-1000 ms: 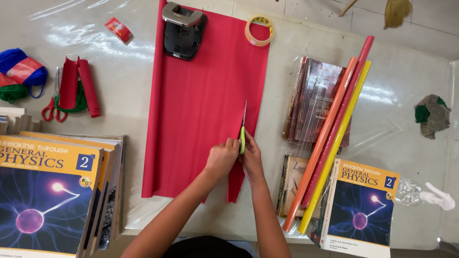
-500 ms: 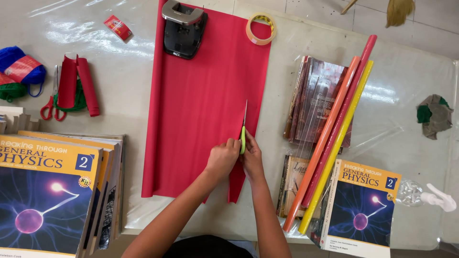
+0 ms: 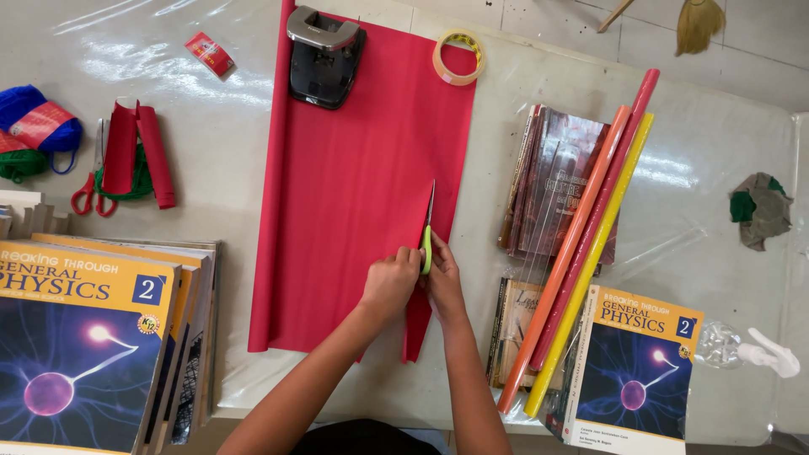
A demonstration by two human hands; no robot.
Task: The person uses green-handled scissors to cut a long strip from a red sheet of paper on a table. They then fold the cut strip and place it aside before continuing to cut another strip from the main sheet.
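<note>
A large red paper sheet (image 3: 354,160) lies spread on the table, partly cut up from its near edge on the right side. My right hand (image 3: 444,282) grips green-handled scissors (image 3: 428,232), blades pointing away along the cut. My left hand (image 3: 389,282) presses the paper flat just left of the scissors, touching the right hand. A narrow cut strip (image 3: 415,329) hangs loose below both hands.
A black hole punch (image 3: 323,55) and a tape roll (image 3: 458,57) weigh the sheet's far end. Rolled orange, red and yellow papers (image 3: 590,227) lie over books at right. Textbook stacks (image 3: 84,329) sit left, red-handled scissors (image 3: 88,190) and red scraps beyond.
</note>
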